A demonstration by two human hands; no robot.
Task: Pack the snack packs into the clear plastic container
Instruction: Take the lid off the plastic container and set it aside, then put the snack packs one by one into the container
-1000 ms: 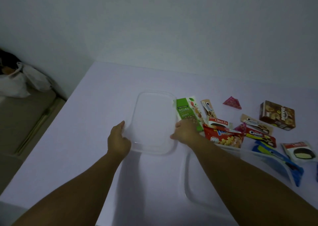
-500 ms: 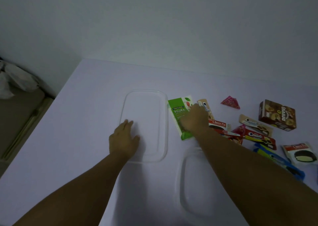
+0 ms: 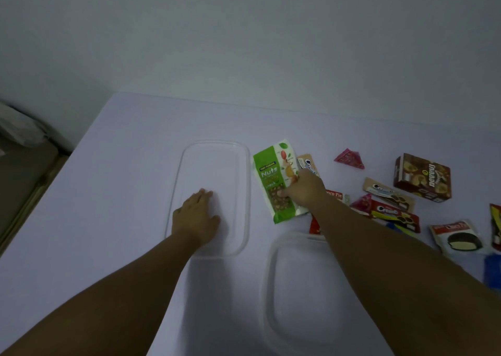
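Observation:
A shallow clear plastic piece (image 3: 245,192) lies flat at the middle of the white table. My left hand (image 3: 196,220) rests on its near left part with straight fingers. A second clear plastic piece (image 3: 271,274) lies nearer to me on the right, partly under my right forearm. I cannot tell which of the two is the container and which the lid. My right hand (image 3: 305,190) pinches a green nuts pack (image 3: 271,176) just right of the first piece. Its far end is tilted up.
More snacks lie scattered to the right: a pink triangle pack (image 3: 349,159), a brown box (image 3: 423,178), a red cookie pack (image 3: 393,214), a Choco Pie pack (image 3: 455,239), a blue pack (image 3: 492,271). The table's left edge drops to the floor, where a white bag (image 3: 19,130) lies.
Both hands set the clear piece down to the left. My left hand moved onto it and lies flat. My right hand reached the green nuts pack, took hold of it and tilted it up.

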